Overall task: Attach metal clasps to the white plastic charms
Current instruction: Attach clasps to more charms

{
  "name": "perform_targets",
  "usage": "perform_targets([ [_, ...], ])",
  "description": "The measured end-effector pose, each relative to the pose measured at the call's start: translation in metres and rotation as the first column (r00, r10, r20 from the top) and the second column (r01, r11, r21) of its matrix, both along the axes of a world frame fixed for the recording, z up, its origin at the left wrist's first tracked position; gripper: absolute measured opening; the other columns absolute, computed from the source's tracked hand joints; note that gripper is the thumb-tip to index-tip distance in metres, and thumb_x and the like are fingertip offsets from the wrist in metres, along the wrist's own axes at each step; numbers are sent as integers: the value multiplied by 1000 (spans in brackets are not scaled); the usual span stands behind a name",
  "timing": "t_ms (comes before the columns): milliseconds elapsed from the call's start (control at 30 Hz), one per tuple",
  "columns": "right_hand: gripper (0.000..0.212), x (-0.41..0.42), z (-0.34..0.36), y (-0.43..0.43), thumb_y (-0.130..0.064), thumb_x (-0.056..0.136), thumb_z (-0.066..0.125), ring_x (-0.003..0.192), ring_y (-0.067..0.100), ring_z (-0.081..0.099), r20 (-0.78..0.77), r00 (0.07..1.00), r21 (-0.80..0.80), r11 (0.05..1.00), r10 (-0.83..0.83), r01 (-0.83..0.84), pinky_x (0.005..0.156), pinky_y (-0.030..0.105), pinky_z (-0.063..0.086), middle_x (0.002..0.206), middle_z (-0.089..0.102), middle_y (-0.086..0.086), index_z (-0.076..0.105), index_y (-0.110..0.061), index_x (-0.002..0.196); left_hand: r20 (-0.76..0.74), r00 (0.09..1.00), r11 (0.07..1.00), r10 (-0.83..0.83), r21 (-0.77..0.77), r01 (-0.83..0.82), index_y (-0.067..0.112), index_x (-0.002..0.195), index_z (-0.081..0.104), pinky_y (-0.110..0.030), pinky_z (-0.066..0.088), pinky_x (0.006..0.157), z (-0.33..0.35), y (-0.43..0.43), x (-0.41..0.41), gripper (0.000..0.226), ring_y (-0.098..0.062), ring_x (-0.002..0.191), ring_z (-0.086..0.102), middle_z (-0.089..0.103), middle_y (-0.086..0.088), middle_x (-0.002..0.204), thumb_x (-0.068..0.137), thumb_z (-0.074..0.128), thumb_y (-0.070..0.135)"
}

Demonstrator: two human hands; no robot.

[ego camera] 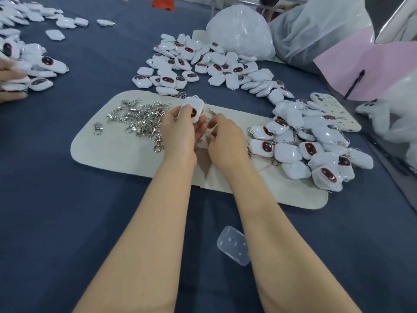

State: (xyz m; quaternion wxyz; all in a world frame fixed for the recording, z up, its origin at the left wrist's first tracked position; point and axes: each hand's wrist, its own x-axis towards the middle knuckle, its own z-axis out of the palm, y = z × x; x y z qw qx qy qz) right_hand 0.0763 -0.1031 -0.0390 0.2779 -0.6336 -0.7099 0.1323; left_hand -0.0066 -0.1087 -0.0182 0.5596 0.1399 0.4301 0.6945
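The left hand (178, 132) gripped a white charm (194, 108) in its fingers; the right hand (225, 136) curled its fingers beside it, and I could not tell whether they held anything.

Single view, head-worn, wide-angle. Looks forward and down across a blue-covered table (56, 199). Sits close: takes in both bare forearms rising from the bottom edge, with left hand (178, 132) and right hand (225, 136) just above frame centre, over a cream mat (108, 150). Reaches as far as plastic bags (241, 30) at top right and another person's hand (11, 75) at the left edge
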Motion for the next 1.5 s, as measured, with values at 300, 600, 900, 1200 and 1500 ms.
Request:
perform_targets([
  [300, 11, 12, 13, 4, -10, 92, 54, 83, 9, 57, -432, 899, -1, 997, -69, 76, 76, 16, 40, 92, 66, -4, 63, -16, 94, -54, 999, 1000, -9, 18, 10, 7, 96, 45, -20, 55, 55, -1, 6, 2, 13, -12, 61, 66, 62, -11, 88, 90, 56, 10],
  [600, 21, 29, 25, 4, -5, 92, 52, 77, 2, 58, -632, 774, 9, 999, -22, 36, 78, 22, 49, 84, 64, -11, 65, -22, 89, -726, 671, 976, -153, -4, 218, 15, 99, 53, -32, 51, 81, -1, 2, 12, 17, -11, 74, 55, 57, 4, 85, 84, 57, 8],
  [900, 20, 28, 21, 5, -5, 92, 51, 72, -5, 56, -438, 898, 151, 988, 43, 27, 66, 4, 42, 84, 61, -10, 63, -15, 105, -806, 577, 972, -134, 7, 236, -5, 83, 65, -31, 41, 60, 0, 1, 9, 20, -17, 62, 41, 45, -3, 61, 83, 63, 15],
  [1200, 18, 23, 22, 2, -4, 93, 50, 77, -3, 56, -398, 915, 166, 986, 72, -6, 70, 7, 41, 84, 61, -10, 64, -11, 102, -826, 557, 981, -89, 24, 192, 18, 55, 45, -24, 27, 49, -3, 5, 7, 34, -10, 49, 35, 42, 5, 51, 83, 63, 16],
  [1500, 7, 20, 24, 2, -8, 89, 57, 82, 17, 60, -542, 840, 16, 1000, -6, 17, 84, 36, 52, 84, 63, 0, 59, -14, 90, -801, 597, 985, -38, 71, 158, 22, 60, 52, -21, 34, 54, -4, 5, 8, 30, -3, 51, 43, 49, 8, 53, 87, 63, 18],
])
